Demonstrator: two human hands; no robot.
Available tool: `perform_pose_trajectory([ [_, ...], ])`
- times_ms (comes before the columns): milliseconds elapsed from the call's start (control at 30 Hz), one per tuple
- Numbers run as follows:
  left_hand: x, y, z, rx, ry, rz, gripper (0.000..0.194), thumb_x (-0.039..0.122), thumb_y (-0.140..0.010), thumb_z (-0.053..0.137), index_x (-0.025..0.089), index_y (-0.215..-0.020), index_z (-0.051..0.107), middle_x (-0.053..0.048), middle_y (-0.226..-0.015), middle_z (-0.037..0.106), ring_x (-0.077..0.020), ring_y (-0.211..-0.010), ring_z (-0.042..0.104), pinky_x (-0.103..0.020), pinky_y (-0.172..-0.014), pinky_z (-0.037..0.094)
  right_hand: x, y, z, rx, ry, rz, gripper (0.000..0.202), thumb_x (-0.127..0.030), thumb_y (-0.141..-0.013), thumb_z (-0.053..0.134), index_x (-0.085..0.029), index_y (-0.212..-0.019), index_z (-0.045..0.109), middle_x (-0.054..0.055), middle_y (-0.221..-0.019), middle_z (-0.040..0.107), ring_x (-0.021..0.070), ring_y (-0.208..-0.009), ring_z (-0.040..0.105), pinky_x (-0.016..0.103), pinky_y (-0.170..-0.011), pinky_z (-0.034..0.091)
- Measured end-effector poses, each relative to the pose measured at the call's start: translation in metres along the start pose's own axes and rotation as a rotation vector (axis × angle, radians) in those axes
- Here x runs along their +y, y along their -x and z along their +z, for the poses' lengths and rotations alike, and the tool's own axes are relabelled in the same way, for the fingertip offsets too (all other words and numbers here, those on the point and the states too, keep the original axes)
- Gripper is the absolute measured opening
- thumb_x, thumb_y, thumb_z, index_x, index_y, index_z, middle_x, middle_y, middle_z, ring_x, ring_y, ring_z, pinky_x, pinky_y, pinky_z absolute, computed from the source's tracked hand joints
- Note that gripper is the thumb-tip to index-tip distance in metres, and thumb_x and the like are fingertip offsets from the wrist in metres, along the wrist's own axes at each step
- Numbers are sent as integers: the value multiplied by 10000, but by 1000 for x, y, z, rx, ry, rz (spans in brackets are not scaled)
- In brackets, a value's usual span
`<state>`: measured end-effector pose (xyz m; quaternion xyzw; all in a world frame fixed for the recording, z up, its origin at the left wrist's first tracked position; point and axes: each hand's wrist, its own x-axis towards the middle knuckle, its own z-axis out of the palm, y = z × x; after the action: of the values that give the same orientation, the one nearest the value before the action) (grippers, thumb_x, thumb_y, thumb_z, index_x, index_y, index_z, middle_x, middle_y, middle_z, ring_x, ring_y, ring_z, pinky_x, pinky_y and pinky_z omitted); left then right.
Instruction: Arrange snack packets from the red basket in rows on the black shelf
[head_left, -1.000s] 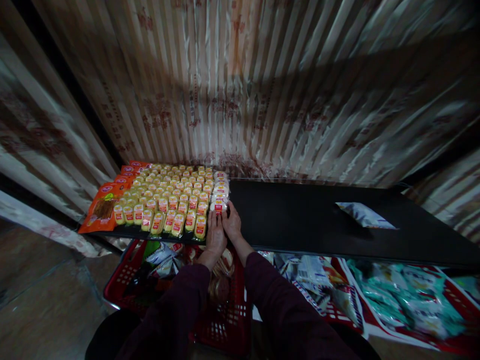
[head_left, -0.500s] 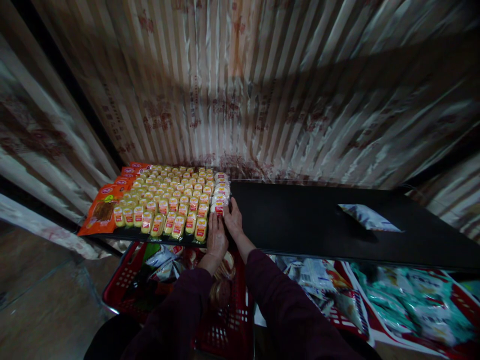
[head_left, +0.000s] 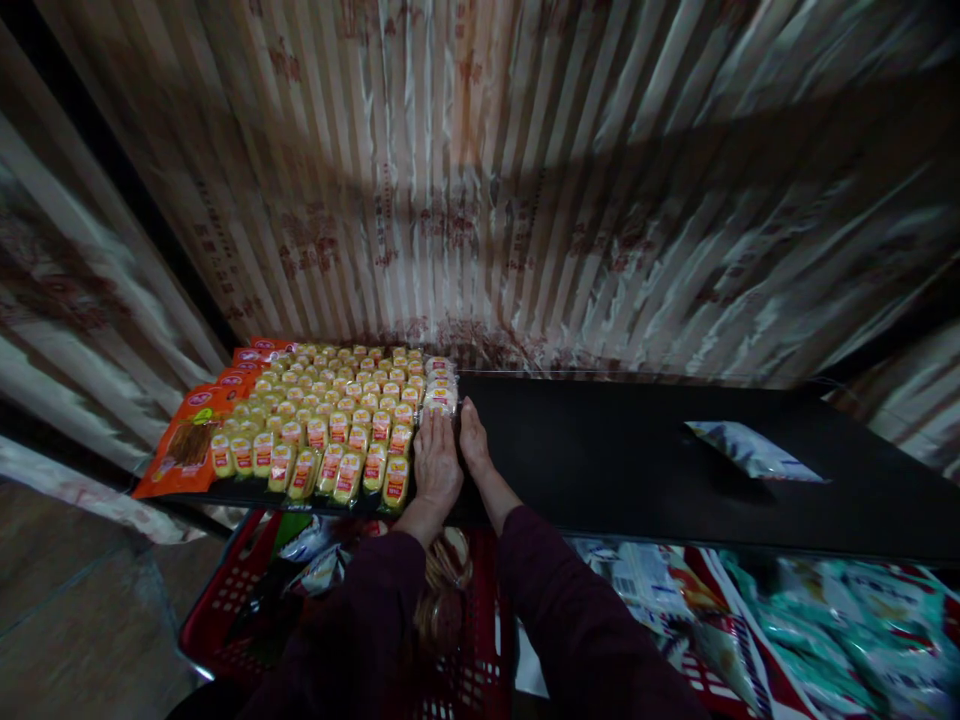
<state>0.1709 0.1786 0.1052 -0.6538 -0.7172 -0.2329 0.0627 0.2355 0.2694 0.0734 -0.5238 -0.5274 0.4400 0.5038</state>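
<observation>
Several white wrapped snack cakes point(head_left: 440, 384) stand in a single row on the black shelf point(head_left: 570, 450), running from the back towards the front. My left hand point(head_left: 437, 465) lies with fingers stretched flat at the front end of this row, covering its nearest part. Just to the right is my right hand point(head_left: 474, 440), fingers straight and pointing to the back, slightly apart from the row's side. Left of the row, yellow wrapped cakes point(head_left: 349, 475) fill many tight rows. Neither hand is closed around a packet.
Orange snack bags point(head_left: 184, 440) overlap at the shelf's left end. A silvery-blue packet point(head_left: 754, 450) lies on the right part. Below the front edge are a red basket point(head_left: 217, 610) with packets and teal bags point(head_left: 847, 620). Patterned curtain point(head_left: 465, 200) hangs behind.
My left hand has moved forward over the front of the white row. My right hand has come away a little from the row's side. The view has shifted slightly.
</observation>
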Motion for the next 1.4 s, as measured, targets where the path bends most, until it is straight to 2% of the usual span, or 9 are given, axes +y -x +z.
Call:
perform_pose_trajectory([
  [67, -2, -20, -3, 3, -16, 0, 532, 168, -896, 347, 97, -1424, 353, -138, -1523, 271, -281, -1433, 138, -484, -1137, 222, 3, -7, -1, -13, -34, -7, 766, -691, -829, 303, -165, -1358, 474, 57, -1449, 426, 204, -1376, 339, 363, -1165, 212],
  [200, -6, -55, -9, -111, -43, -9, 525, 284, -932, 311, 108, -1423, 367, -152, -1518, 279, -301, -1430, 143, -533, -1150, 116, 5, -18, -2, -29, -66, -11, 773, -702, -821, 311, -168, -1355, 481, 56, -1450, 421, 201, -1379, 334, 361, -1169, 204],
  [367, -8, -75, -9, -212, -59, 5, 522, 320, -936, 283, 159, -1424, 373, -109, -1520, 298, -267, -1430, 161, -521, -1155, 87, 3, -30, 6, -41, -109, 2, 776, -705, -821, 313, -161, -1344, 493, 62, -1449, 421, 204, -1367, 356, 353, -1163, 218],
  [533, -13, -78, -1, -247, -91, 20, 512, 303, -940, 259, 158, -1411, 397, -112, -1494, 350, -264, -1416, 211, -515, -1155, 68, 2, -35, 13, -84, -118, 0, 722, -694, -832, 319, -192, -1298, 545, 46, -1392, 501, 206, -1326, 419, 356, -1145, 262],
  [700, -16, -75, 5, -203, -110, 34, 506, 271, -936, 276, 136, -1408, 400, -126, -1494, 343, -269, -1413, 221, -511, -1157, 73, 1, -30, 14, -63, -78, -26, 651, -643, -867, 316, -213, -1300, 543, 32, -1359, 539, 195, -1319, 427, 357, -1143, 268],
  [800, -16, -74, 7, -153, -98, 39, 498, 281, -935, 302, 124, -1390, 427, -144, -1473, 373, -279, -1406, 242, -520, -1154, 93, 1, -32, 13, -27, -29, -20, 694, -649, -867, 290, -179, -1324, 517, 59, -1401, 491, 205, -1341, 398, 362, -1150, 256],
  [967, -17, -74, 8, -74, -78, 97, 492, 296, -928, 329, 98, -1360, 459, -165, -1442, 415, -272, -1403, 250, -516, -1159, 96, 1, -52, 9, -6, -21, -31, 724, -681, -844, 312, -173, -1313, 529, 61, -1413, 475, 213, -1361, 366, 383, -1164, 217],
  [1133, -18, -74, 9, -77, -93, 110, 485, 288, -924, 337, 59, -1328, 478, -190, -1424, 430, -271, -1395, 269, -523, -1156, 98, 2, -71, 8, -80, -51, -3, 715, -710, -827, 326, -188, -1231, 598, 68, -1318, 574, 218, -1279, 477, 390, -1116, 305],
  [1400, -17, -72, 4, -33, -69, 128, 476, 283, -925, 333, 61, -1315, 491, -197, -1401, 457, -270, -1384, 295, -527, -1150, 123, 11, -68, 3, -8, -104, 3, 703, -655, -857, 331, -138, -1284, 541, 100, -1413, 470, 209, -1335, 405, 391, -1141, 254],
])
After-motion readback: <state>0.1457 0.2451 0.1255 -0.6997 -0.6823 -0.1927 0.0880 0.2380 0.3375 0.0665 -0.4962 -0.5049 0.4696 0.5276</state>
